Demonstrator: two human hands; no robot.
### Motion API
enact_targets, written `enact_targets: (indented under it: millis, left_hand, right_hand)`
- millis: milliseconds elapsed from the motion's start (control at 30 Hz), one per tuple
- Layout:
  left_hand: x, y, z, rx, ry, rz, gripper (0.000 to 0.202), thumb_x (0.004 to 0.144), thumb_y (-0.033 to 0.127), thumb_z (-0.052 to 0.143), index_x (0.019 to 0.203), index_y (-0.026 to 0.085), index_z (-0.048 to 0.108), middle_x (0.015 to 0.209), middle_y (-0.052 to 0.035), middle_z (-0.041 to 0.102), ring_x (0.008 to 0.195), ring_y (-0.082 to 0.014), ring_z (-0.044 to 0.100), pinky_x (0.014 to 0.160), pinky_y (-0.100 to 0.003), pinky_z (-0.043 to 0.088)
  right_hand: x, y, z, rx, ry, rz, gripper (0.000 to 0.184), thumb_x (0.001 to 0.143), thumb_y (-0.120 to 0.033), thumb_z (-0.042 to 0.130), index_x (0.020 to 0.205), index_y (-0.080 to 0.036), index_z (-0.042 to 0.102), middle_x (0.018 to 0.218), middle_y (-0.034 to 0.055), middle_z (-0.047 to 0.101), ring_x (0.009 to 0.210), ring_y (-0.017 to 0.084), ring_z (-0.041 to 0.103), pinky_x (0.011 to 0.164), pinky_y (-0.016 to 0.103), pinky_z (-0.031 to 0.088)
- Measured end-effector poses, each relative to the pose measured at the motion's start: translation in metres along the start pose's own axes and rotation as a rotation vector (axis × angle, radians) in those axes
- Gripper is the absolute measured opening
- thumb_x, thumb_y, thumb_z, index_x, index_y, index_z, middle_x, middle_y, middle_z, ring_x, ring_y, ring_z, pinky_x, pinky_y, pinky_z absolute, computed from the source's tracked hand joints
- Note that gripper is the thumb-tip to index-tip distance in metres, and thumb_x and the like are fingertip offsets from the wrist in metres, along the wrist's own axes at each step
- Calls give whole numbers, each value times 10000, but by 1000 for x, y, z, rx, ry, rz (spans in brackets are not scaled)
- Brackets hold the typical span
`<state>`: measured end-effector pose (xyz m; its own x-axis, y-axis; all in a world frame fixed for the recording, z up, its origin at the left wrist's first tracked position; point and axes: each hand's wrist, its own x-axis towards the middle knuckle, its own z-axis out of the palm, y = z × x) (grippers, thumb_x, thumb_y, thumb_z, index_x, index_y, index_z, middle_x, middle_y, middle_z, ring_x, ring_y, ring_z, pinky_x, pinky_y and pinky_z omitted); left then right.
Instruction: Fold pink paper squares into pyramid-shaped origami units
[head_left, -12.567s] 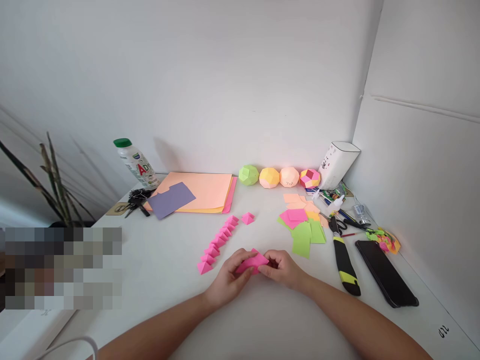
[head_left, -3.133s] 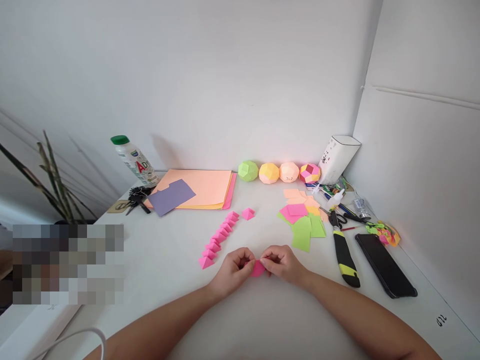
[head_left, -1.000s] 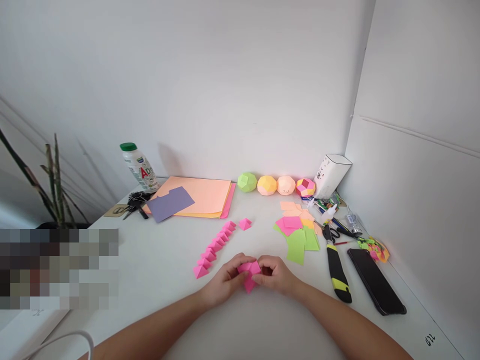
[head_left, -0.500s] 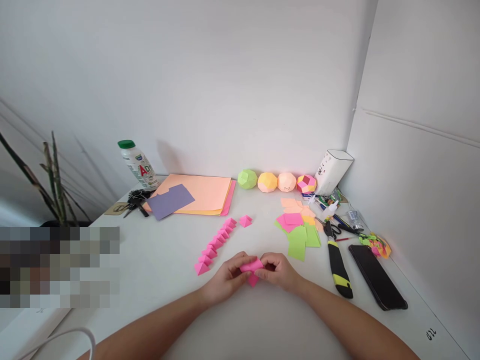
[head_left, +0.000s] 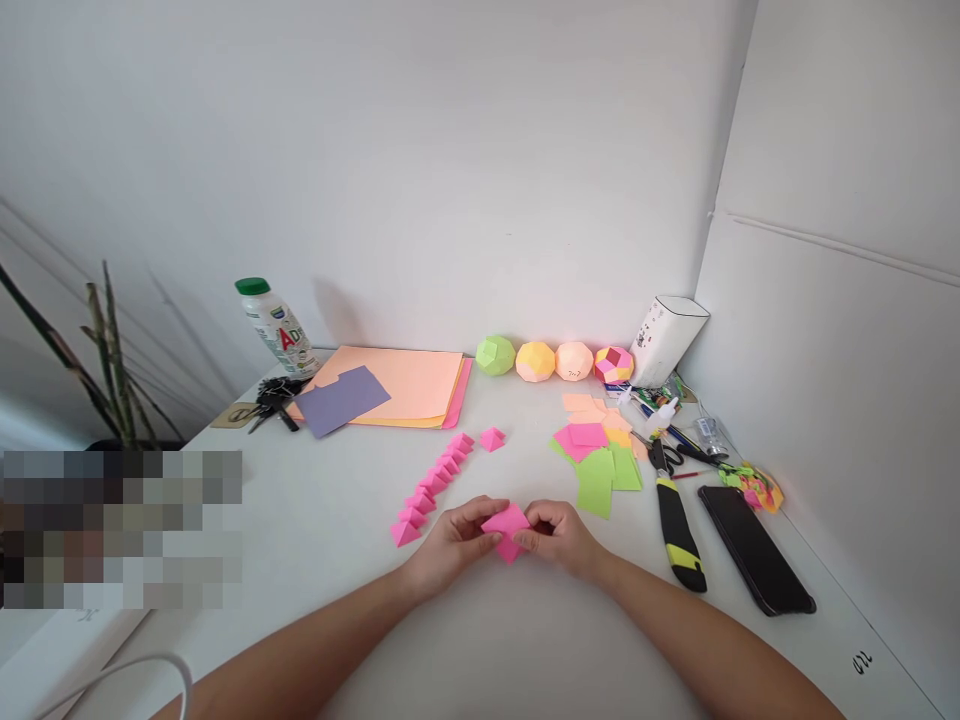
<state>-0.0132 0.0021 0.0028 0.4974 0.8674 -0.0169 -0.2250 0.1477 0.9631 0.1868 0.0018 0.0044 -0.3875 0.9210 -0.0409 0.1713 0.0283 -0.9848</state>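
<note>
Half a second ago the upper part of the pink piece (head_left: 508, 518) showed as a curled band; now it is opened out into a broad diamond face, one corner pointing away from the fingers and a smaller tip showing below them. That suggests its creases are being worked — it looks flatter, I judge, than the peaked pyramids (head_left: 433, 484) lined up beyond the left fingers (head_left: 476, 513).

The left fingers pinch one side of the piece, thumb in front and the rest behind; the right fingers (head_left: 553, 512) pinch the opposite side in the same way. So the piece sits between the two sets of fingertips, above the bench (head_left: 480, 645); whether it touches the surface I cannot tell. A lone pyramid (head_left: 492, 440) sits straight beyond it, apart from the row, and the paper squares (head_left: 598, 470) lie beyond the right fingers.

Of the containers, the bottle (head_left: 281, 335) stands far off beyond the left fingers, its green cap on and its contents hidden. Well beyond the right fingers are a white box (head_left: 667, 345), a small white bottle (head_left: 661, 416) and a clear jar (head_left: 710, 437) — what any of them holds, I cannot tell.
</note>
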Motion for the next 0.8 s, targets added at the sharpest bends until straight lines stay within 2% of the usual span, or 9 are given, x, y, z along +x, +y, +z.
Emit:
enact_targets:
  millis: [133,200,300,367,567,800]
  left_hand:
    - [-2,-2,1,82,-32,34,451,802,307,643,1239,294,537,951,-30,516,896,-177,513,781,-353,484]
    - [-4,-2,2,140,-75,91,455,839,304,594,1281,334,491,917,-19,480,869,-168,503,753,-345,494]
    - [-5,-2,4,211,-168,203,377,886,297,518,1254,378,514,901,-15,451,860,-166,504,749,-347,503]
    - [-5,-2,4,255,-189,220,346,897,296,493,1231,374,539,895,-18,449,847,-167,507,739,-341,503]
    - [-5,-2,4,340,-80,129,321,874,308,518,1187,281,579,897,-35,480,819,-171,515,691,-305,475]
    - [-4,3,7,495,13,102,234,842,331,543,997,229,686,769,-18,486,702,-154,492,614,-269,447]
  right_hand:
    - [0,-1,-1,5,-54,10,320,731,-392,666,596,-170,479,571,-44,421,525,89,340,485,227,282]
    - [0,-1,-1,6,-71,12,321,729,-387,666,592,-168,476,575,-45,415,527,88,335,483,226,278]
    - [0,-1,-1,-3,-74,23,314,727,-395,669,596,-164,501,560,-49,397,520,86,327,476,225,270]
    - [0,0,-1,-12,-71,16,306,726,-407,672,606,-161,534,558,-46,406,522,89,338,479,227,280]
    - [0,0,0,-58,-11,-106,236,715,-396,698,673,-167,663,681,7,516,604,122,435,540,255,366]
    - [-1,-8,2,-84,53,-139,275,692,-439,713,623,-183,638,612,6,498,619,147,441,553,276,373]
